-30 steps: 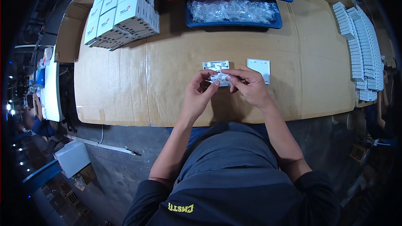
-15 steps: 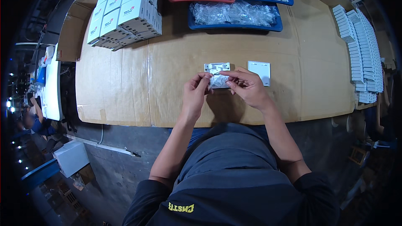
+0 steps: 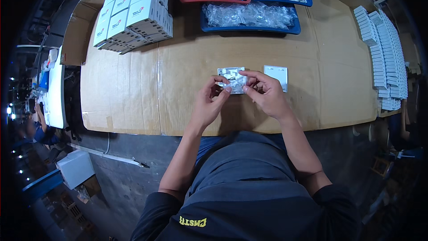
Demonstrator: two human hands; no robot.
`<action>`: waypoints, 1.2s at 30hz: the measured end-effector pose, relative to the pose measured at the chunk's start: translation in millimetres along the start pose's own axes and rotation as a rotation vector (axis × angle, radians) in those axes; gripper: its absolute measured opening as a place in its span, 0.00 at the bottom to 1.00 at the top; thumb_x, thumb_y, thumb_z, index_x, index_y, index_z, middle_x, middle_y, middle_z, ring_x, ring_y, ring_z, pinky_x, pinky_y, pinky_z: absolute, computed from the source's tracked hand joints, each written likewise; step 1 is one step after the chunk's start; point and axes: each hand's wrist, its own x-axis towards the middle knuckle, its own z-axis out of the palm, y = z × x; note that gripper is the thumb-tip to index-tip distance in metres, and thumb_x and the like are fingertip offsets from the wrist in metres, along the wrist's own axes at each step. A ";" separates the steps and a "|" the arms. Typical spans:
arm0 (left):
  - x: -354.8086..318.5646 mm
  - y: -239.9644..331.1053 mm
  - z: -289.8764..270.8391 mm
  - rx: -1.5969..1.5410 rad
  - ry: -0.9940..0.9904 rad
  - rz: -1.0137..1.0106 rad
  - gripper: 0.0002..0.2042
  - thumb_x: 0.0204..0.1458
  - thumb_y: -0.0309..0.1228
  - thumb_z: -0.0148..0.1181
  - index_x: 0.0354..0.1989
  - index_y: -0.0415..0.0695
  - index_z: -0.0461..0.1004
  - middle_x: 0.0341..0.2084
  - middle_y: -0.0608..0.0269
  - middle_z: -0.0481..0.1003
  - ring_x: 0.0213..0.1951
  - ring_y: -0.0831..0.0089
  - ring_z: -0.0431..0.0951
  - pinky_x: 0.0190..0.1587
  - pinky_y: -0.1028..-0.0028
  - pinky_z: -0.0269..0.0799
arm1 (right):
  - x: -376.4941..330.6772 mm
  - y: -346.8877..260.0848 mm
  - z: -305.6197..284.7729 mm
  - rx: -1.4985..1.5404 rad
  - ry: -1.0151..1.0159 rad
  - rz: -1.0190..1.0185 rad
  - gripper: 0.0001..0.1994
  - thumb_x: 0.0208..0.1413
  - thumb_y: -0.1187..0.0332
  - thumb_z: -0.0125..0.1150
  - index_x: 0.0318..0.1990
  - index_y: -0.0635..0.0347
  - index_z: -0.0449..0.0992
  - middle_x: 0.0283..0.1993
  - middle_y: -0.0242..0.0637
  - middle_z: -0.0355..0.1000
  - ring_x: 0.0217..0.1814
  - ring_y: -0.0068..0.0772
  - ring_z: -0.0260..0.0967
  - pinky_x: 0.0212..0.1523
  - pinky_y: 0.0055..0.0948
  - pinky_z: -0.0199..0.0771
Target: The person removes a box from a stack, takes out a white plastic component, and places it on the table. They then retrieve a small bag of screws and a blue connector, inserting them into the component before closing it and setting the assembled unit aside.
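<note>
Between my two hands is a small clear plastic bag (image 3: 235,85), its contents too small to make out. My left hand (image 3: 211,100) pinches the bag's left side between thumb and fingers. On the other side, my right hand (image 3: 266,93) grips it with thumb and curled fingers. Just beneath lies a white plastic housing (image 3: 226,71), open on top with small parts inside, partly hidden by the bag and my fingers. A flat white cover plate (image 3: 278,76) rests on the cardboard right behind my right hand.
White printed boxes (image 3: 133,9) are stacked at the back left. A red tray (image 3: 215,1) of blue pieces, a blue tray (image 3: 303,2) of whitish pieces and another blue tray (image 3: 252,30) of clear bags stand at the back. White units (image 3: 388,58) are piled at the right.
The bag has shifted slightly, and my fingers have moved apart from where they nearly met at its top. My left hand now holds it lower.
</note>
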 end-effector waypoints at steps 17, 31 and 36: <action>6.6 18.2 -3.9 0.175 -0.122 0.042 0.15 0.65 0.28 0.63 0.57 0.37 0.76 0.37 0.64 0.78 0.38 0.80 0.76 0.46 0.75 0.74 | 3.3 9.6 -4.0 0.136 -0.029 -0.009 0.12 0.64 0.79 0.63 0.54 0.62 0.82 0.42 0.26 0.75 0.35 0.10 0.66 0.35 0.15 0.65; 15.3 21.8 -3.5 0.361 0.005 0.288 0.08 0.59 0.21 0.65 0.46 0.38 0.81 0.36 0.59 0.79 0.36 0.72 0.77 0.42 0.73 0.74 | 11.2 5.2 -0.6 -0.267 0.102 -0.213 0.10 0.62 0.77 0.66 0.49 0.62 0.84 0.36 0.32 0.72 0.31 0.19 0.66 0.34 0.21 0.68; 23.2 17.9 -7.6 0.464 0.030 0.364 0.09 0.58 0.23 0.66 0.46 0.40 0.82 0.36 0.58 0.80 0.33 0.66 0.77 0.41 0.69 0.74 | 22.3 18.9 -1.9 -0.341 0.169 -0.334 0.07 0.62 0.77 0.67 0.46 0.62 0.85 0.39 0.31 0.76 0.34 0.18 0.68 0.33 0.19 0.67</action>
